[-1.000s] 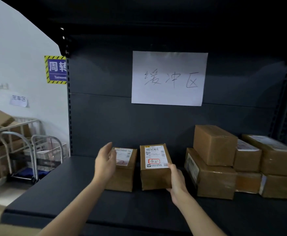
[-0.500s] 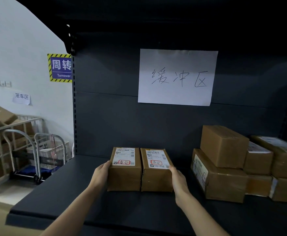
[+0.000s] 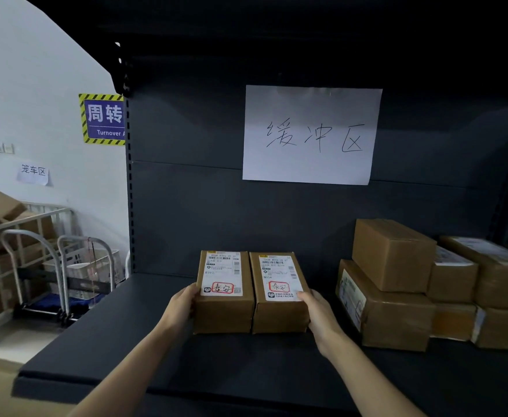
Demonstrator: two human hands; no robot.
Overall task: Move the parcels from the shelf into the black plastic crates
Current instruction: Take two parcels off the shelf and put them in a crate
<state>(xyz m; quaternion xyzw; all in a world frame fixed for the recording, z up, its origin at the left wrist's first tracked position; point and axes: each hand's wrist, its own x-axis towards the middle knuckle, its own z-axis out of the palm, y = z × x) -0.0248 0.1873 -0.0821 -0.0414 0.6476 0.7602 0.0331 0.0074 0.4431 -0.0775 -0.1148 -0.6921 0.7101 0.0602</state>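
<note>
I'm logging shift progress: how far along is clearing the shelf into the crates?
Nothing visibly done: no black crate is in view. In hand: the left hand and right hand press two labelled parcels together on the shelf. Left: those two, plus the stacked parcels at the right.

- 2 parcels, left parcel (image 3: pixel 223 291) & right parcel (image 3: pixel 279 291), side by side, touching, on shelf (image 3: pixel 120 335), centre.
- Left hand (image 3: pixel 181 305) at left parcel's outer side; right hand (image 3: pixel 319 311) at right parcel's outer side.
- Stacked boxes (image 3: pixel 394 284) to right, apart.
- Paper sign (image 3: pixel 311 135) on back panel, above parcels.
- Trolleys (image 3: pixel 60 275) left of shelf.
</note>
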